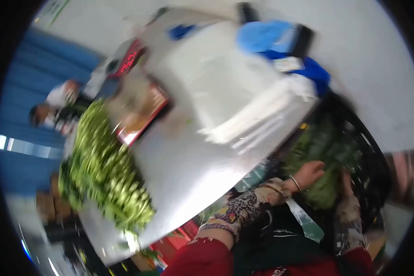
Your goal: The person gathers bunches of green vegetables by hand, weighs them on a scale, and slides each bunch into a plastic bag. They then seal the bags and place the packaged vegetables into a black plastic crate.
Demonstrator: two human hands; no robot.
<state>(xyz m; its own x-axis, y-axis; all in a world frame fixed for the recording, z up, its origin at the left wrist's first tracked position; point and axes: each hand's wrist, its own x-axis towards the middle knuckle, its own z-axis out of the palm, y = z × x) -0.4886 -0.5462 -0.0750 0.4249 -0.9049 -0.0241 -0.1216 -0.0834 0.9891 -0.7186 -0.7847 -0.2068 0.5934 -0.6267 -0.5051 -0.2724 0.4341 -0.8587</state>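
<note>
The view is tilted and blurred. My left hand (309,174), in a patterned sleeve with a bracelet at the wrist, reaches into a black crate (372,152) and its fingers curl on a bundle of leafy greens (324,193). My right hand (346,180) comes up on the other side of the same bundle. It is partly hidden, so its grip is unclear. The crate stands beside the white table (188,161), below its edge.
A large heap of green vegetables (106,170) lies on the table's left end. Behind it are a scale with red digits (129,60), a reddish tray (145,115), a stack of white sheets (244,92) and blue cloth (267,37). Another person (55,106) is at far left.
</note>
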